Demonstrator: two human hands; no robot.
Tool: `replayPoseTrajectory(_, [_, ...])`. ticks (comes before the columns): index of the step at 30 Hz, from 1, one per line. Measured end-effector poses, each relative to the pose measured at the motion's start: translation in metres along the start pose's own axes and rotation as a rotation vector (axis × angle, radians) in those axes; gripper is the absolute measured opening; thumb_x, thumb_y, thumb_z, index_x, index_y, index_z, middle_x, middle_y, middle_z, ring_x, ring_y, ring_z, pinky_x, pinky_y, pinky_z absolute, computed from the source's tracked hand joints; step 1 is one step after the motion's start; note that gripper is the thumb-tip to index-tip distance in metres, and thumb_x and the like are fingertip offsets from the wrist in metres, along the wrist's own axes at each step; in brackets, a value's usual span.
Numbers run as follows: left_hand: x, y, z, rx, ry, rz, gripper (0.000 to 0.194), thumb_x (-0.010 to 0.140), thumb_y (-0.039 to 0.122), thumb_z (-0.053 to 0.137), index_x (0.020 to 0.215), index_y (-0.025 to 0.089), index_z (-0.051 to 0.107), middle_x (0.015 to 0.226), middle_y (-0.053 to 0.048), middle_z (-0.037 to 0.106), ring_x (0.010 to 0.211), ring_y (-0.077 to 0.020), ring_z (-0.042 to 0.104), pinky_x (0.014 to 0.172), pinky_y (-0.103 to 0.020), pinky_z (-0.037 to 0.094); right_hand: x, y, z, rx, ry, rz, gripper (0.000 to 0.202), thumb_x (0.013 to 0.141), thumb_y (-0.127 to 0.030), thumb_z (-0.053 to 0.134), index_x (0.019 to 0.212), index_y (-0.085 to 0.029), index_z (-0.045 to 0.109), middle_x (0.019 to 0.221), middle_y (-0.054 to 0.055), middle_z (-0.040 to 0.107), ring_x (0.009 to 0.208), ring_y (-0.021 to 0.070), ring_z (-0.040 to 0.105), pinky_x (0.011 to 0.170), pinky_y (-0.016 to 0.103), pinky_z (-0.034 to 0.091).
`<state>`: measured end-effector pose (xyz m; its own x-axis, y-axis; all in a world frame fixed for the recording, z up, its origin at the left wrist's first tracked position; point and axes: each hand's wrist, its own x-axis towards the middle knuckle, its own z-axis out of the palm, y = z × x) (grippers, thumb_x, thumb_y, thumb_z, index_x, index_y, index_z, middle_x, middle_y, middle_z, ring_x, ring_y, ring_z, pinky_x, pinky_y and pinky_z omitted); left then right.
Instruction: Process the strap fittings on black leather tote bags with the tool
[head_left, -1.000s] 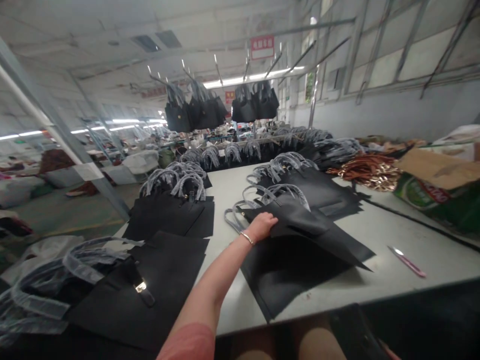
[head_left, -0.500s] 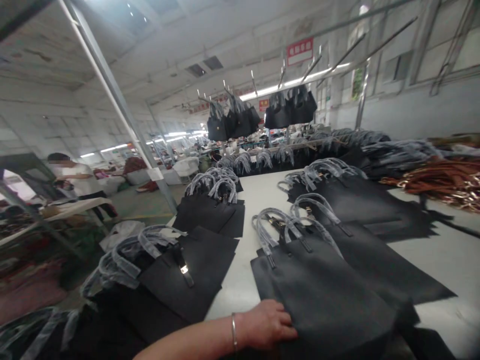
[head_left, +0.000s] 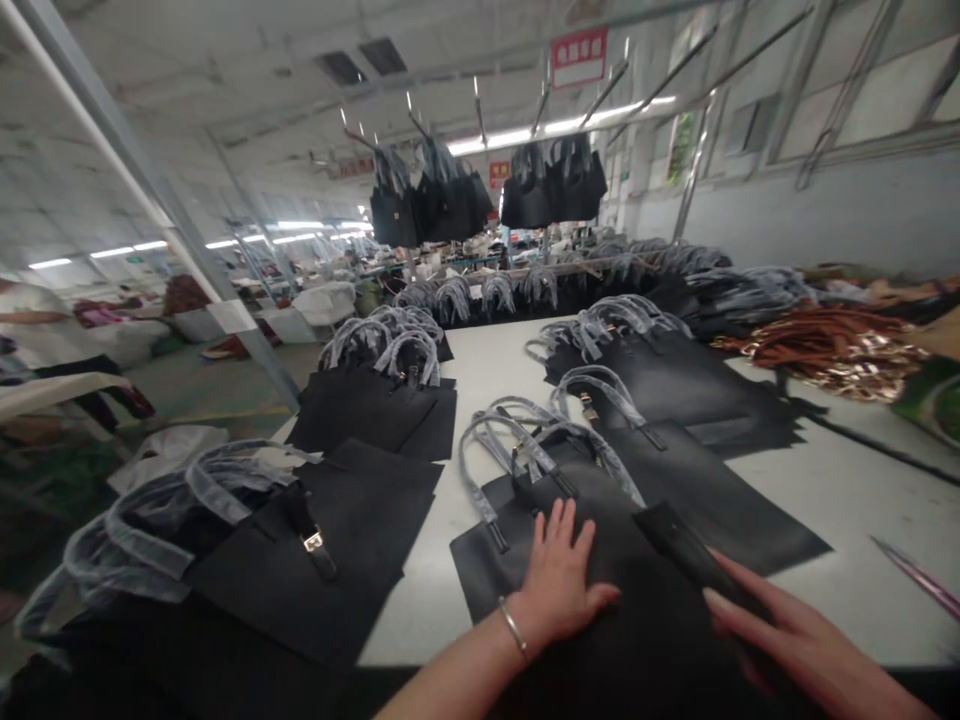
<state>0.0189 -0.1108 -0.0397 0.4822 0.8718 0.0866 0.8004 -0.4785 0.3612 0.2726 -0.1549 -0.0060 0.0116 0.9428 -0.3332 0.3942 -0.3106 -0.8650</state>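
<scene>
Spread flat with its fingers apart, my left hand [head_left: 561, 575] rests on a black bag panel [head_left: 637, 600] just below its plastic-wrapped handles [head_left: 517, 440]. A bangle circles the left wrist. My right hand [head_left: 772, 620] pinches a dark flat strip [head_left: 694, 550] between thumb and fingers, over the right side of the panel. Behind the strip lies another black panel [head_left: 735, 490] with wrapped handles and a gold-coloured clasp. At the left, a stack of black panels [head_left: 315, 560] has wrapped handles and a gold-coloured buckle.
More black panels lie farther back on the white table [head_left: 487, 350]. Brown straps with metal hooks [head_left: 832, 345] are piled at the right. A pointed tool [head_left: 919, 578] lies near the right edge. Black bags [head_left: 555, 190] hang from a rack; a person [head_left: 34, 320] stands far left.
My left hand has moved from the panel's lower left edge up onto its surface, fingers spread. My right hand has come into view with the dark strip. The view has turned right.
</scene>
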Motion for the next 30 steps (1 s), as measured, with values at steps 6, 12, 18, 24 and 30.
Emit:
replayPoseTrajectory(6, [-0.009,0.005,0.023,-0.034,-0.026,0.078,0.067,0.086,0.064,0.046,0.142,0.028,0.036,0.153,-0.012,0.022,0.140,-0.0357,0.018,0.112,-0.064,0.013,0.048,-0.043,0.028,-0.008,-0.221,0.002,0.088,0.071,-0.060,0.062,0.140,-0.012,0.038,0.065,-0.002,0.059,0.042,0.0136,0.055,0.039,0.023,0.043])
replayPoseTrajectory(12, [-0.036,0.012,0.025,-0.093,-0.063,0.127,0.067,0.085,0.063,0.047,0.143,0.031,0.033,0.155,-0.009,0.016,0.142,-0.0318,0.013,0.114,-0.059,0.012,0.068,-0.048,0.041,-0.009,-0.380,0.130,0.076,0.075,-0.057,0.065,0.136,-0.019,0.041,0.064,-0.004,0.058,0.039,0.0113,0.054,0.035,0.019,0.040])
replayPoseTrajectory(18, [-0.037,0.012,0.026,-0.115,-0.056,0.133,0.069,0.085,0.062,0.048,0.143,0.029,0.032,0.154,-0.010,0.019,0.142,-0.0329,0.013,0.113,-0.061,0.013,0.075,-0.068,0.051,-0.047,-0.374,0.143,0.054,0.082,-0.050,0.059,0.123,-0.017,0.047,0.062,-0.004,0.057,0.037,0.0101,0.052,0.034,0.019,0.040])
replayPoseTrajectory(24, [-0.037,0.011,0.024,-0.147,-0.035,0.131,0.064,0.085,0.061,0.050,0.140,0.029,0.038,0.155,-0.009,0.019,0.143,-0.0303,0.013,0.116,-0.056,0.012,0.071,-0.074,0.040,-0.028,-0.435,0.233,0.040,0.082,-0.052,0.059,0.100,-0.017,0.054,0.065,-0.001,0.060,0.041,0.0103,0.054,0.037,0.019,0.043])
replayPoseTrajectory(30, [-0.039,0.008,0.027,-0.177,-0.023,0.163,0.065,0.087,0.058,0.050,0.140,0.023,0.037,0.155,-0.010,0.019,0.142,-0.0294,0.015,0.117,-0.049,0.016,0.080,-0.074,0.059,-0.073,-0.271,0.007,0.058,0.083,-0.047,0.061,0.131,-0.019,0.046,0.066,-0.004,0.058,0.041,0.0104,0.054,0.037,0.019,0.041])
